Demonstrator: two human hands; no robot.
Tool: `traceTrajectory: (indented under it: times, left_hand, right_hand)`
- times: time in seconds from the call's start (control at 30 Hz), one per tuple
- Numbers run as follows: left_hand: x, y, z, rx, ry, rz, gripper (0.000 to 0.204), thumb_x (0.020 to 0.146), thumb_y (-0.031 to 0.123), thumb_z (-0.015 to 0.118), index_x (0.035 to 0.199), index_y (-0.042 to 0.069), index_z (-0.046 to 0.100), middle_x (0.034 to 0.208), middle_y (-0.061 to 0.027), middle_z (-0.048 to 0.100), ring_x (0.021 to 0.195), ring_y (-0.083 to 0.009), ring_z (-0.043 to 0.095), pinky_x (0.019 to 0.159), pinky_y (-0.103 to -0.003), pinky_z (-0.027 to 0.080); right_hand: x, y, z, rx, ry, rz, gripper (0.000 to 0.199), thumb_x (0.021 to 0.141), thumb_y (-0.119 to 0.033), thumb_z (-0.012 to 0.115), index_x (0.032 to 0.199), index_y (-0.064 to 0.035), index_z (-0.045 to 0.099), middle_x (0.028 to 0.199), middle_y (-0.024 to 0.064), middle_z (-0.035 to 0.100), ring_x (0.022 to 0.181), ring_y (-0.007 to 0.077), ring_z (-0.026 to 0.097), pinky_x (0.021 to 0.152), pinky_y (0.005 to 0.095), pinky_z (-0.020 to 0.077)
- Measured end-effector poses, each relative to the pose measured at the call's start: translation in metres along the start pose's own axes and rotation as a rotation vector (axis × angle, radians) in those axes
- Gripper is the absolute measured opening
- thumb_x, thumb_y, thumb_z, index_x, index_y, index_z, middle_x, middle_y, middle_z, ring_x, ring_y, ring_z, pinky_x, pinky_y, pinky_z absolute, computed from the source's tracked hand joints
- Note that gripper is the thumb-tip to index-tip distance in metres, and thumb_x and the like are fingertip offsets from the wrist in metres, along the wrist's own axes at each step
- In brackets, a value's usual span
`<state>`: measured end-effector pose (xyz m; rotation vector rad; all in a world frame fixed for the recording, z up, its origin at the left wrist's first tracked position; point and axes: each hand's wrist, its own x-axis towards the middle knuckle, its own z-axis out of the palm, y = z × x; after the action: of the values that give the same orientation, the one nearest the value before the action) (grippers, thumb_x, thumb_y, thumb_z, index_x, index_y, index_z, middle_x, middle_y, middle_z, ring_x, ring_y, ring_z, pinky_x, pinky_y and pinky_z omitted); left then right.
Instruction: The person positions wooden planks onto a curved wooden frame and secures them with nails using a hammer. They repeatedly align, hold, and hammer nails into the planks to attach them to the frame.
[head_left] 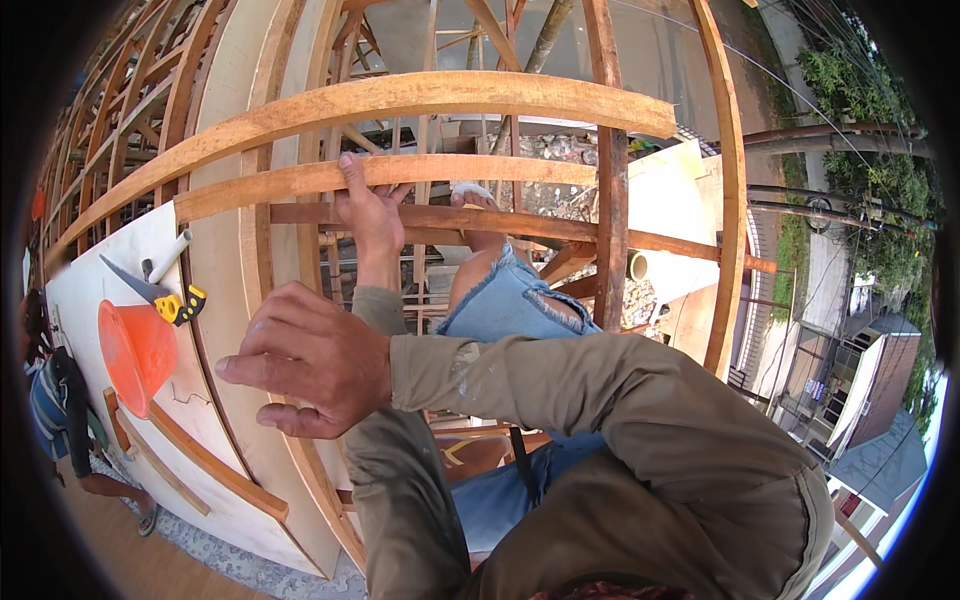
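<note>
My left hand [372, 218] grips a short wooden batten [480, 168], thumb over its near face and fingers partly hidden behind it. My right arm crosses over my left forearm. Nothing shows in my right hand [315, 362], whose fingers are loosely bent and apart, above the long plywood strip [222, 330]. A longer wooden beam [420, 97] lies beyond the batten. To the left, a handsaw [165, 298] with a yellow and black handle rests beside an orange plastic vessel [130, 350] on a pale board [75, 285].
An upright timber post [612, 200] and a dark crossbar [540, 226] frame open gaps with rubble far below. My leg in torn denim [515, 295] is among the bars. Loose wood strips [215, 460] lie on the board. Another person [70, 410] is at the lower left.
</note>
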<state>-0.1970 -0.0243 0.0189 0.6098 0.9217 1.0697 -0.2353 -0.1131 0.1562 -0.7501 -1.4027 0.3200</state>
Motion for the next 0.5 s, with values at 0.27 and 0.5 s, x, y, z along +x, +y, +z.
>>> traceTrajectory:
  times: [0.27,0.5]
  left_hand:
    - [0.026,-0.038,-0.003,0.020,-0.004,-0.125,0.074,0.102,0.063,0.047,0.140,0.000,0.038,0.127,-0.0212,0.055,0.123,-0.0394,0.058,0.100,-0.065,0.051]
    - [0.029,-0.054,0.025,-0.092,-0.022,-0.235,0.079,0.099,0.065,0.053,0.138,-0.002,0.039,0.124,-0.0249,0.057,0.115,-0.0431,0.064,0.090,-0.063,0.057]
  right_hand:
    - [0.007,0.006,-0.012,-0.010,-0.038,0.059,0.058,0.073,-0.021,0.081,0.125,-0.0062,0.060,0.094,0.0077,0.059,0.089,0.0274,0.058,0.082,0.0443,0.0452]
    - [0.024,0.014,-0.030,-0.014,-0.095,0.001,0.052,0.081,-0.022,0.080,0.124,0.0019,0.063,0.091,0.0116,0.066,0.077,0.0289,0.062,0.069,0.0409,0.0472]
